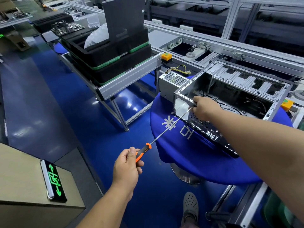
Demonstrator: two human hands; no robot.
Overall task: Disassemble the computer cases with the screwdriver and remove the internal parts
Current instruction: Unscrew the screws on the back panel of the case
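Head view: left hand (125, 167) grips rubbery orange-black screwdriver (143, 151).

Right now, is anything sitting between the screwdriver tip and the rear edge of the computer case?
Only the right hand, which grips the case's rear frame edge where the screwdriver shaft meets the computer case; it hides the tip. The left hand holds the orange and black handle. Nothing else visible crosses the shaft's line.

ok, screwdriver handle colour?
Orange and black, on the screwdriver handle gripped by the left hand; seen in the head view.
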